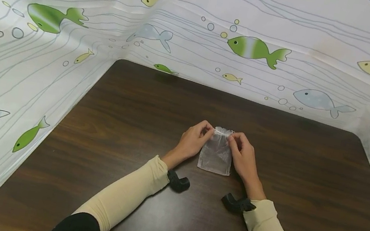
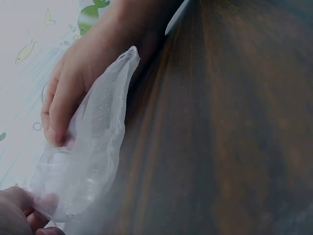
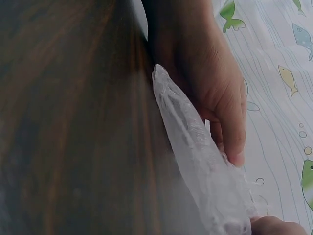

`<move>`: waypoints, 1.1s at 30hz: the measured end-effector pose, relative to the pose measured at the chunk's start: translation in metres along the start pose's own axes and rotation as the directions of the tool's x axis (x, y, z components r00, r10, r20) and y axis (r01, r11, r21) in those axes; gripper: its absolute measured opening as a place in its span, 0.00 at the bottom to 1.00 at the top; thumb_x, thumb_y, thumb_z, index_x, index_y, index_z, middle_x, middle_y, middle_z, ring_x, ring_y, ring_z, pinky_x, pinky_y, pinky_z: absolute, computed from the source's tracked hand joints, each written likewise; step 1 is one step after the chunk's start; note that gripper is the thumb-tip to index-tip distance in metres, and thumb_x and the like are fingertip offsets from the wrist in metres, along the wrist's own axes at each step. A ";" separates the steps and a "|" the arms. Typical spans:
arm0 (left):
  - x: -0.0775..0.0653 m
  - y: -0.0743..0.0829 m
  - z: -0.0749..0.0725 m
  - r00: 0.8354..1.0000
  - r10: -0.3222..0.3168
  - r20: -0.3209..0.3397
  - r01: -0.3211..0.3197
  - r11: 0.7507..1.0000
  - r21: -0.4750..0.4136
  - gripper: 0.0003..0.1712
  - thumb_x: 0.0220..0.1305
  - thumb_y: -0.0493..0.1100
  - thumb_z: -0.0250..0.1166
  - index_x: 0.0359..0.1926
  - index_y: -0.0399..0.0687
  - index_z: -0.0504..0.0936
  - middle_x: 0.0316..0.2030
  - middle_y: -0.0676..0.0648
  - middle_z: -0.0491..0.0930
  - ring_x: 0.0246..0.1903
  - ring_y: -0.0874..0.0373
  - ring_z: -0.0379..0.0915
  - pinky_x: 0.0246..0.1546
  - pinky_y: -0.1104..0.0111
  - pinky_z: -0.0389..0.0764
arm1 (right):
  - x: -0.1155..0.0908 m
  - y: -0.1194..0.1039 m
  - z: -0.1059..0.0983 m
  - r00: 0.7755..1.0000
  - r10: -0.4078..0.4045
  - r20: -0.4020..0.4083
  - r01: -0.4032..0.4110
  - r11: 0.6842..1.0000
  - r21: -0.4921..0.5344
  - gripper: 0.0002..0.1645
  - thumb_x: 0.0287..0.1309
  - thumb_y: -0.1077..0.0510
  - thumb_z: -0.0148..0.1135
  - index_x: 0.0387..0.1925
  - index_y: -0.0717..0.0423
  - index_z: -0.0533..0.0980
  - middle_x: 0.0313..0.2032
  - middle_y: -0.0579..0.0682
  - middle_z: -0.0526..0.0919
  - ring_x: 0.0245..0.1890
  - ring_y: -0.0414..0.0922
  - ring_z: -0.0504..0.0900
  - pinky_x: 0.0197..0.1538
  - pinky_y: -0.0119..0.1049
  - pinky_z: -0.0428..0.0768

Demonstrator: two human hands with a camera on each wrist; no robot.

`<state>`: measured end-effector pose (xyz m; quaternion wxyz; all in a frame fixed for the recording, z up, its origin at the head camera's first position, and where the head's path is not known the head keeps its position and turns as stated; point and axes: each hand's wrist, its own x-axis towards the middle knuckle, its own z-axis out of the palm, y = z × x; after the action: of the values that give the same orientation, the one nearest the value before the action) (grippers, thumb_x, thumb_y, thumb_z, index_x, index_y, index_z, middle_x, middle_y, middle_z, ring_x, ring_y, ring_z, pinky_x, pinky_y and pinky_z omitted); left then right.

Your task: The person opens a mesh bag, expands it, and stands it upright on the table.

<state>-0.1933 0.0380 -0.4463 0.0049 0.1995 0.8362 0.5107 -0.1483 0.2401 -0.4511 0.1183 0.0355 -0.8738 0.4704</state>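
Observation:
A small sheer white drawstring pouch [image 1: 216,156] lies between my two hands, its gathered top away from me and its flat bottom toward me. My left hand [image 1: 193,139] pinches the left side of the gathered neck between thumb and fingers. On the opposite side, my right hand [image 1: 243,154] pinches the neck near the right corner. The left wrist view has the pouch [image 2: 100,127] side-on, its mesh slightly puffed, with fingertips at its top. From the right wrist, the pouch [image 3: 195,152] appears as a narrow translucent wedge close over the table.
The dark wood-grain table [image 1: 141,112] has rounded corners. A white curtain [image 1: 189,46] printed with fish surrounds its back and sides. Black wrist mounts [image 1: 178,182] sit at both cuffs of the pale sleeves [image 1: 131,190].

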 end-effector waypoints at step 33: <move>-0.002 -0.001 -0.001 1.000 0.006 0.003 -0.006 1.000 -0.021 0.14 0.81 0.51 0.55 0.53 0.49 0.81 0.39 0.49 0.88 0.21 0.66 0.65 0.25 0.73 0.64 | -0.010 -0.040 -0.005 0.999 0.032 -0.036 -0.031 0.999 0.027 0.14 0.79 0.57 0.52 0.48 0.66 0.76 0.40 0.63 0.84 0.33 0.33 0.74 0.39 0.26 0.70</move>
<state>-0.1922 0.0360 -0.4469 0.0067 0.2028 0.8303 0.5191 -0.1310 0.2218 -0.4178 0.1261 0.0149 -0.8658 0.4840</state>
